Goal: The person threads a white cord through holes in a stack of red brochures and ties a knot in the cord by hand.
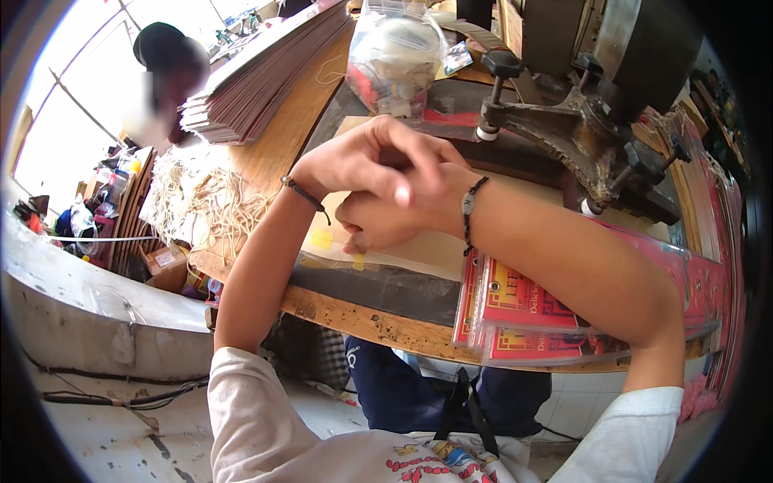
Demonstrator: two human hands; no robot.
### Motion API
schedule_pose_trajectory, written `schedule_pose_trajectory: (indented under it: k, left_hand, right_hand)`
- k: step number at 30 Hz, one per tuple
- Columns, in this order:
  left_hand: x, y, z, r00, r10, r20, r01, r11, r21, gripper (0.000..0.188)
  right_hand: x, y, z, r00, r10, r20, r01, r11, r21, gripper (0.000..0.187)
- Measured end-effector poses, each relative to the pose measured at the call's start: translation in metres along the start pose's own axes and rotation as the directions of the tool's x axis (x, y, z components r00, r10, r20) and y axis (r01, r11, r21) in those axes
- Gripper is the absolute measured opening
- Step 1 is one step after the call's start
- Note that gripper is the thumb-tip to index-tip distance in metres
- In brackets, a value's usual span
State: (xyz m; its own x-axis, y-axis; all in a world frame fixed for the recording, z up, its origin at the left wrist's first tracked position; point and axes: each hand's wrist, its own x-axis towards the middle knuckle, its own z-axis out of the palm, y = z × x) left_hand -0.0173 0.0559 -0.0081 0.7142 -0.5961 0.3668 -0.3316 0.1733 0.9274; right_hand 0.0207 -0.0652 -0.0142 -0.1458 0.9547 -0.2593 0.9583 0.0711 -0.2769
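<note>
Half-open L hand, no obj. visible in it, drapes over R hand, whose grip I can't tell. Flat tan card-like sheet w/ small yellow patches lies beneath, prob. for easy reach.

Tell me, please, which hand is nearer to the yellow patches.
Right: the right hand is just beside the yellow patches; the left hand lies over it, farther off.

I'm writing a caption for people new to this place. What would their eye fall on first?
Probably the left hand crossed over the right hand, at the centre. Then the dark metal machine at upper right, and the bright red packages on the table at lower right. A thick stack of sheets at upper left may follow.
</note>
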Motion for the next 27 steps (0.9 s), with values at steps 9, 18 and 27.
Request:
schedule_pose_trajectory:
  k: [9, 18, 27]
  left_hand:
    - [-0.048, 0.072, -0.039, 0.898, 0.068, -0.435, 0.184, 0.840, 0.511, 0.037]
    - [-0.184, 0.061, 0.023, 0.465, -0.104, -0.879, 0.877, 0.191, 0.442, 0.030]
    - [-0.152, 0.041, 0.058, 0.511, 0.449, -0.733, 0.842, -0.091, 0.531, 0.011]
  right_hand:
    - [0.002, -0.008, -0.014, 0.997, -0.040, -0.072, 0.043, 0.999, 0.034, 0.031]
    - [0.011, 0.001, -0.017, 1.000, 0.029, -0.005, -0.029, 0.999, 0.043, 0.032]
    - [0.013, 0.005, -0.018, 0.999, 0.036, -0.016, -0.035, 0.996, 0.080, 0.040]
